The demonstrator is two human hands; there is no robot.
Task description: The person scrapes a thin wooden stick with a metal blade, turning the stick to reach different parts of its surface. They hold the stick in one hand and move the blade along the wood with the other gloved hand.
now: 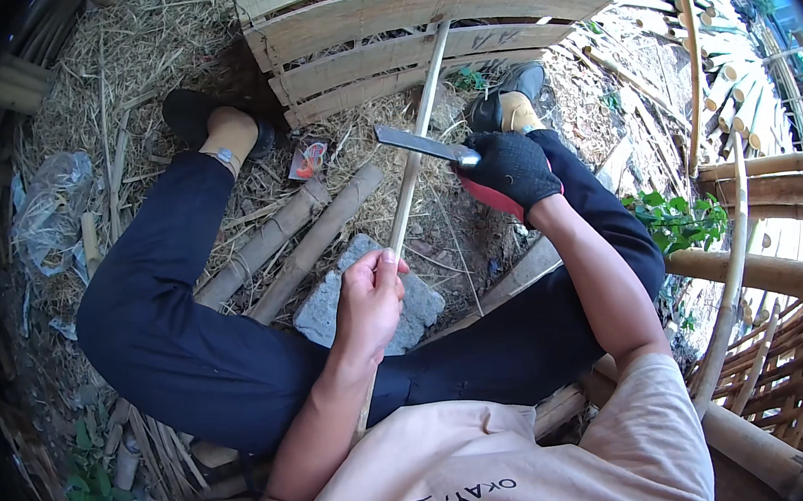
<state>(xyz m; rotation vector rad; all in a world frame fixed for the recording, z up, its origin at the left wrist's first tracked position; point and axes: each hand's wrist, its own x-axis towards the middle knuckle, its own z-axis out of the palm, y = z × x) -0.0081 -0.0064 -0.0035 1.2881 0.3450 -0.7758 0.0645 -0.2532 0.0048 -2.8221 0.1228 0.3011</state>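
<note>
My bare left hand (pixel 369 298) is closed round a long, pale bamboo strip (pixel 417 134). The strip slants up from under my left forearm, and its far end rests against a slatted wooden crate (pixel 353 23). My right hand (pixel 509 173), in a black and red glove, grips a knife by its handle, which is mostly hidden in the fist. The flat grey knife blade (pixel 410 142) points left and crosses the strip in the picture; whether it touches cannot be made out.
Between my legs lie a rough grey stone block (pixel 417 306) and bamboo poles (pixel 308 241) on straw-covered ground. A clear plastic bag (pixel 55 213) is at the left. Bamboo rails (pixel 776 275) and a woven basket-like frame (pixel 786 367) stand at the right, with stacked poles (pixel 738 103) beyond.
</note>
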